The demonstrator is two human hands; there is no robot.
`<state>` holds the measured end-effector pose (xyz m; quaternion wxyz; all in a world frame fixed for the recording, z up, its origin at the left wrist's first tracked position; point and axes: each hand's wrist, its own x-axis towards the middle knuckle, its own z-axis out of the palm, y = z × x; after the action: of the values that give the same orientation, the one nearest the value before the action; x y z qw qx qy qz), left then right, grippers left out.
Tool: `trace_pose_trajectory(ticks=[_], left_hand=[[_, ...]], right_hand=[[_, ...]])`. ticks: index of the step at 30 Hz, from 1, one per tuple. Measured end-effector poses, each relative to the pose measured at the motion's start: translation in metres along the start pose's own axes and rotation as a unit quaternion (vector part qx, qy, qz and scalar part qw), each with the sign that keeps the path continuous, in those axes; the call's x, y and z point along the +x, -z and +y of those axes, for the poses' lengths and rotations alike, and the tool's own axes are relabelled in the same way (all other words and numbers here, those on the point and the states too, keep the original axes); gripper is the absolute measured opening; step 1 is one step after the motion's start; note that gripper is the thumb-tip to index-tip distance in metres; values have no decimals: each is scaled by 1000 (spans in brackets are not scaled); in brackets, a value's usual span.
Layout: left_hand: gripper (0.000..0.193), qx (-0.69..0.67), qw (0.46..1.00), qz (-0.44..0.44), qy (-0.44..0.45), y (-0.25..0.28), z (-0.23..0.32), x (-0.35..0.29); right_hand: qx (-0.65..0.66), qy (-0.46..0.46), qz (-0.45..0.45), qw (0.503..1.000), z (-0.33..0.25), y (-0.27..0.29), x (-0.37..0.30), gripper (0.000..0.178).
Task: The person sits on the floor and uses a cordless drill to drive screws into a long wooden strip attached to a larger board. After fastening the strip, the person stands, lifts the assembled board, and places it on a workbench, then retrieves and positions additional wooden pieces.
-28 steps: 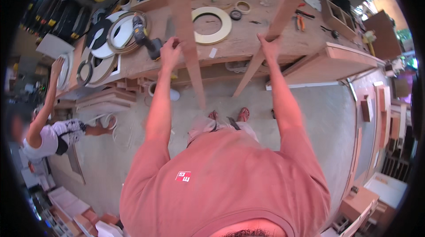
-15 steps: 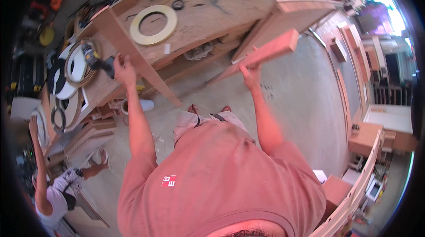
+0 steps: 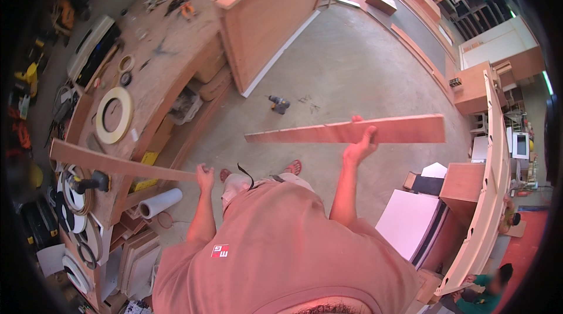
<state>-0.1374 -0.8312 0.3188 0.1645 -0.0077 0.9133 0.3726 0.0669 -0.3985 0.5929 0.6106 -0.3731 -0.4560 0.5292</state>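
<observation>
My left hand point(image 3: 204, 178) is closed on the near end of a long, narrow wooden board point(image 3: 126, 166). The board slants away to the left, its far end over the workbench point(image 3: 202, 12). In my right hand point(image 3: 360, 147) is a second wooden board point(image 3: 311, 131), gripped by its edge with the thumb on the near side. This one is held above the floor, nearly level across the view. A cordless drill point(image 3: 278, 104) lies on the concrete floor beyond it. Another drill point(image 3: 88, 182) sits beside rolls of edge banding under the left board.
A large wooden panel point(image 3: 275, 26) stands on edge beside the bench. Pliers point(image 3: 186, 11) and a cream roll of tape point(image 3: 114, 116) lie on the benchtop. At right are stacked white panels point(image 3: 404, 223) and a long wooden frame point(image 3: 478, 197). Another person point(image 3: 489, 287) is at the lower right.
The view has turned right, bringing the floor drill into sight. My left hand now grips the left board's near end rather than its middle. The right board has swung from slanting to nearly level.
</observation>
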Motion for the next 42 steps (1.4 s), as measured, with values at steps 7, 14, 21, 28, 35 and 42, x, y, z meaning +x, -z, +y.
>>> trace_pose_trajectory(ticks=[7,14,21,28,35,42], left_hand=[[49,113,969,-182,122,-121,41,-35],[47,86,953,-290,-20,-229,188,-3],[45,64,908,-358,-209,-318,426,9],[64,23,702,-599,-386,-379,685,-58],[57,-14,503,-696,-512,-404,838,-117],[32,10,649,-565,-509,-489,902,-108]], right_hand=[[-7,69,-87,994,-70,109,127,71],[-70,42,-150,985,-41,158,194,87],[-243,-31,-125,961,46,224,256,93],[-264,-72,-91,958,58,220,330,66],[-268,-140,-171,938,79,200,420,42],[-347,-379,89,853,230,290,447,59]])
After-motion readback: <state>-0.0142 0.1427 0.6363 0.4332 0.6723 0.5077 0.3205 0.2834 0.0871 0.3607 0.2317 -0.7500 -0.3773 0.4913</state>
